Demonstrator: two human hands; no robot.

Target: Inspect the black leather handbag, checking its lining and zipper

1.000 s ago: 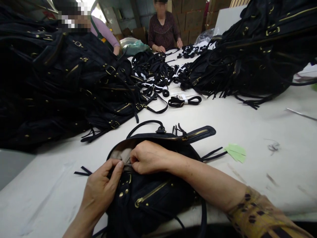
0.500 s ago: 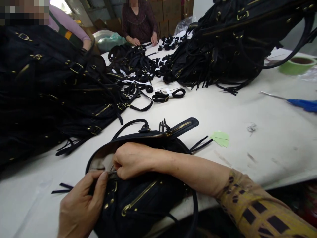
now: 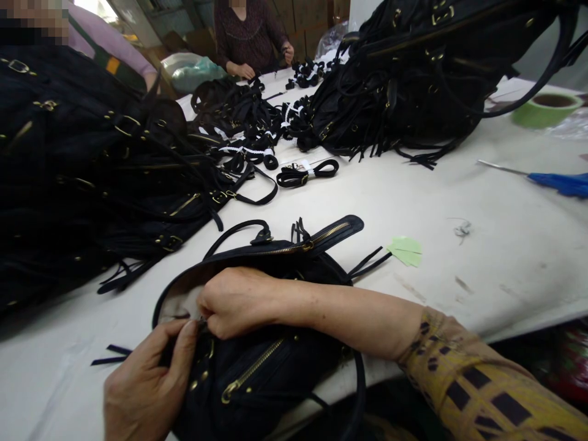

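A black handbag [image 3: 257, 392] with gold zips and studs lies before me at the table's near edge, its mouth open on a pale lining [image 3: 181, 300]. My left hand [image 3: 147, 380] pinches the bag's rim at the left end of the mouth, thumb on top. Right beside those fingertips, my right hand [image 3: 239, 303] is closed at the opening, its forearm lying across the bag. Whatever its curled fingers grip is hidden. The open top zip [image 3: 326, 236] and a carrying handle [image 3: 236, 229] stick up on the far side.
Black bags [image 3: 92, 153] are heaped at left, with another pile [image 3: 404, 79] at back right. Bundled straps [image 3: 307, 173] lie between. On the right are green paper slips [image 3: 407, 251], a blue-handled tool [image 3: 558, 182] and green tape [image 3: 546, 110]. Two people stand across the table, one in a dark top [image 3: 250, 37].
Both hands stay at the bag's rim, the right hand a little closer to the left fingertips. The view has shifted slightly. Across the table, a co-worker's hand has lifted.
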